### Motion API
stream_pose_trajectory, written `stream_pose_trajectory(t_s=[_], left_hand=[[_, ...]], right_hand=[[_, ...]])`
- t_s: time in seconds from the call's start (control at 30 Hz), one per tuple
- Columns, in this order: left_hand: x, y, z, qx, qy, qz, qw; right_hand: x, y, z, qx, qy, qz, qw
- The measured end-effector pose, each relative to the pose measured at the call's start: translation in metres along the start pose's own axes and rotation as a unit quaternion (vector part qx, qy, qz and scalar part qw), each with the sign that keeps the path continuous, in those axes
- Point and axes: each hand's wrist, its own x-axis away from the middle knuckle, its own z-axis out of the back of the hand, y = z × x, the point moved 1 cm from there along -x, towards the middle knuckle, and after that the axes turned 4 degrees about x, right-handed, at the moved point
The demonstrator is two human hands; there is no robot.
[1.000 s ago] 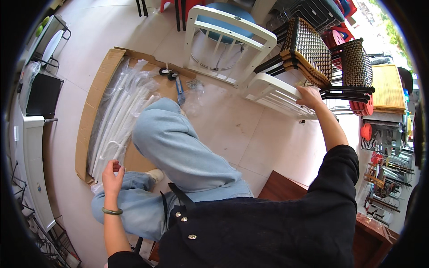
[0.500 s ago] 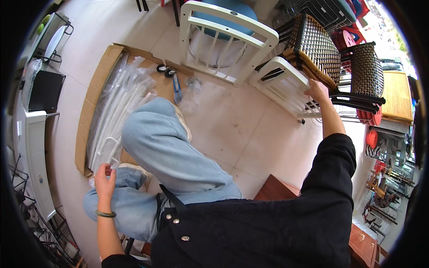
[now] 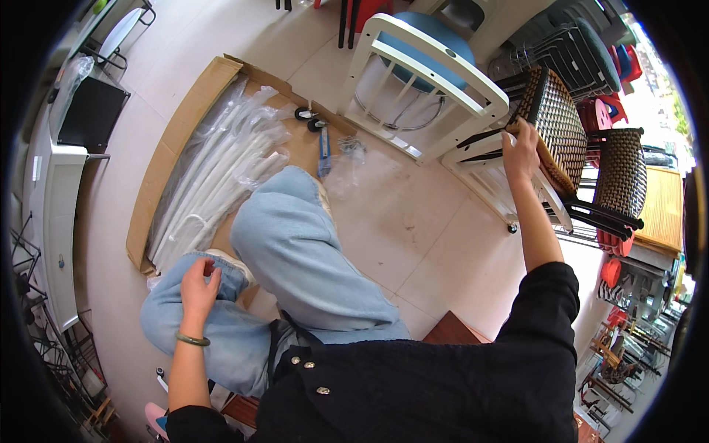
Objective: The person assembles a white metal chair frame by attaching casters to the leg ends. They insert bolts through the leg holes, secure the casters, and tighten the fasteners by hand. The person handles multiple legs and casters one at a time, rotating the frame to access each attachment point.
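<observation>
The right hand (image 3: 522, 155) is at the upper edge of a low white slatted panel (image 3: 559, 208), its fingers bent close beside a woven chair seat (image 3: 565, 133); I cannot tell whether they grip the panel or only rest there. The panel stands on the floor with a caster at its lower corner. The left hand (image 3: 198, 289) is over the jeans (image 3: 166, 303), fingers loosely curled and holding nothing. A taller white frame (image 3: 443, 50) stands before a blue stool (image 3: 437, 28). White tubes (image 3: 214, 166) in clear plastic lie in an open cardboard box (image 3: 164, 144).
</observation>
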Motion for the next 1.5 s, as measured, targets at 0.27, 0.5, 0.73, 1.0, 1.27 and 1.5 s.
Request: stream_pose_trajectory(t_s=[0.27,0.5,0.73,1.0,1.27,1.5], left_hand=[[-0.006,0.007,0.001,0.059,0.008,-0.034,0.998],[-0.016,0.015,0.003,0.127,0.065,-0.056,0.988],[-0.099,0.051,0.015,0.254,0.066,-0.081,0.962],[-0.186,0.106,-0.036,0.517,-0.135,-0.054,0.843],[-0.148,0.109,0.135,0.606,0.104,-0.228,0.755],[-0.080,0.108,0.134,0.031,0.268,-0.219,0.937]], right_hand=[[-0.112,-0.116,0.022,0.099,-0.171,0.100,0.975],[-0.060,-0.135,0.065,0.002,-0.103,0.263,0.959],[-0.042,-0.153,0.211,-0.038,-0.013,0.298,0.954],[-0.046,-0.098,0.288,-0.279,0.004,0.131,0.951],[-0.065,-0.200,0.100,-0.457,-0.102,0.088,0.879],[0.055,-0.310,-0.032,-0.285,-0.318,0.098,0.899]])
